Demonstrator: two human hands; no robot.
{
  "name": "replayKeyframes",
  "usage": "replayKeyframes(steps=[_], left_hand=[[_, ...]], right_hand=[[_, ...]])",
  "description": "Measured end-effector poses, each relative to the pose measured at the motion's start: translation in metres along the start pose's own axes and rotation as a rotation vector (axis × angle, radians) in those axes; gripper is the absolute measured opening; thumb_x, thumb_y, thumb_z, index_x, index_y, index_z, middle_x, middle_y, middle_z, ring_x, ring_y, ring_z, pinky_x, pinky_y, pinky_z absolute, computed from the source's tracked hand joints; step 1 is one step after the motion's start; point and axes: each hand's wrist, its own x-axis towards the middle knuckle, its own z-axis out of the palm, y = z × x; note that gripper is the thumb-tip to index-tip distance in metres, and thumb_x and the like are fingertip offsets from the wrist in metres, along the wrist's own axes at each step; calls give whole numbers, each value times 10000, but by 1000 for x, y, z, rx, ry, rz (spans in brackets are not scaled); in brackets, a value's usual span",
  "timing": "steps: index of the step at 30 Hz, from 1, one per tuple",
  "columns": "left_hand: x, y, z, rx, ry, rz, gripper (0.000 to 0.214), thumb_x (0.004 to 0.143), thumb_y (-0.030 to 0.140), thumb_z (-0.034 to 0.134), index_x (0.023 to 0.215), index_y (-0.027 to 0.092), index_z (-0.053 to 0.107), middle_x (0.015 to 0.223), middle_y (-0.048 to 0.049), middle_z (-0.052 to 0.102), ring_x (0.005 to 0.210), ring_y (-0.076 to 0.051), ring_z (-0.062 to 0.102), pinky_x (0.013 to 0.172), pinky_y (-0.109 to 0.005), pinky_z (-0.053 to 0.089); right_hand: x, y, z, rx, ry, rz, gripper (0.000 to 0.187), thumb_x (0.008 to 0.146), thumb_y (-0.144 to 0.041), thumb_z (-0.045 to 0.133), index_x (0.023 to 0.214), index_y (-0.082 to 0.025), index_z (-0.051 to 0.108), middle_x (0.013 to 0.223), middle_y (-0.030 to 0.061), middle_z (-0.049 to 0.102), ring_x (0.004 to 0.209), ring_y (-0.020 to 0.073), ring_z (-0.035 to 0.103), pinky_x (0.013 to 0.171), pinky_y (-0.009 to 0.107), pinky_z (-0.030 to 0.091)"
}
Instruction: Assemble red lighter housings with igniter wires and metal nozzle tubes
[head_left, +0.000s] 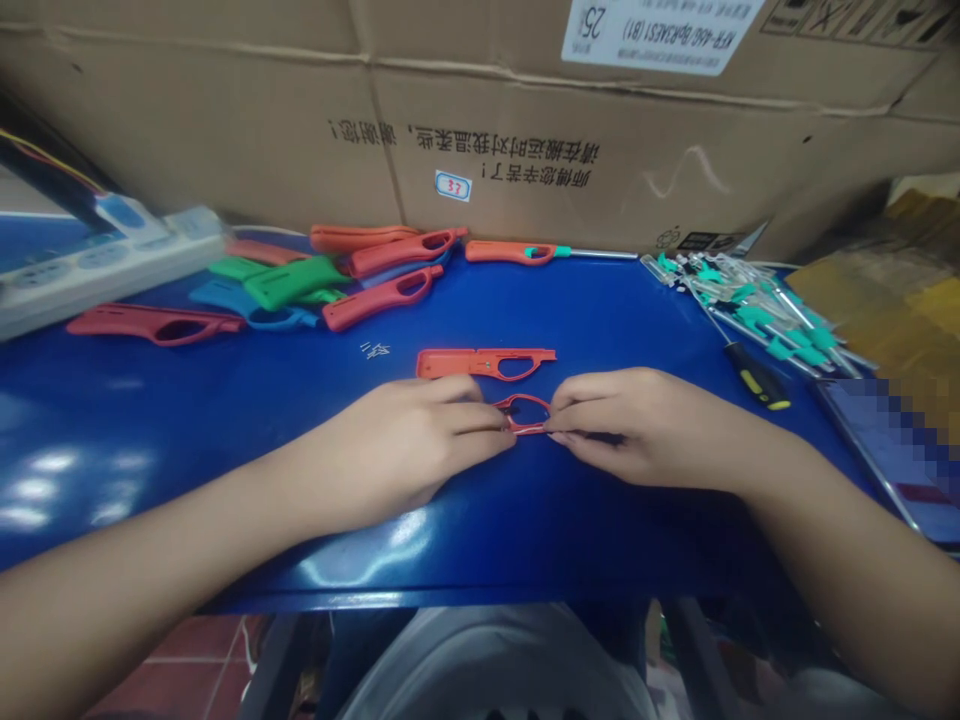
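Note:
Both hands close on one red lighter shell half, low over the blue table. My left hand grips its left part, and the fingers cover most of that end. At the other end, my right hand pinches the tip. Only the looped trigger opening shows between the hands, with a dark bit and a thin pale strip along its lower edge. Just beyond my fingers lies a second red shell half, its hollow inside facing up.
Coloured lighter shells are heaped at the back left beside a white power strip. An assembled orange lighter lies by the cardboard box. Metal-tube parts, a screwdriver and a phone are right. Tiny pins lie left of centre.

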Motion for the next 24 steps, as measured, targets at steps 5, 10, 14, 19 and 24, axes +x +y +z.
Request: replayKeyframes(steps=[5, 10, 14, 19, 24], left_hand=[[2, 1, 2, 52, -1, 5, 366, 995, 126, 493, 1336, 147, 626, 1302, -98, 687, 1140, -282, 627, 950, -433, 584], [3, 0, 3, 47, 18, 17, 337, 1012, 133, 459, 1293, 124, 646, 1280, -106, 680, 1126, -286, 621, 927, -439, 590], [4, 0, 3, 31, 6, 2, 346, 1012, 134, 458, 1305, 143, 644, 1259, -115, 678, 1118, -274, 621, 925, -427, 585], [4, -1, 4, 39, 21, 12, 347, 1018, 147, 453, 1306, 144, 646, 1209, -118, 691, 1109, -279, 631, 907, -423, 586], [1, -6, 0, -4, 58, -48, 321, 1030, 260, 504, 1316, 196, 634, 1234, -102, 692, 1095, -241, 673, 913, -365, 577]], right_hand=[[0, 3, 2, -6, 20, -20, 189, 986, -175, 551, 975, -158, 738, 984, 54, 712, 846, 156, 656, 752, 281, 474], [-1, 3, 2, -19, 19, -6, 188, 990, -183, 556, 961, -177, 741, 979, 47, 712, 836, 153, 651, 749, 279, 475], [0, 1, 2, -37, 4, 6, 186, 983, -185, 559, 938, -177, 739, 966, 50, 708, 816, 157, 648, 723, 282, 473], [0, -1, 0, -36, -13, 25, 188, 990, -211, 560, 993, -179, 745, 987, 56, 713, 853, 169, 665, 755, 290, 490], [-3, 2, -8, 26, 13, -24, 231, 974, -333, 633, 1136, -195, 721, 1072, 69, 730, 959, 190, 687, 838, 296, 511]])
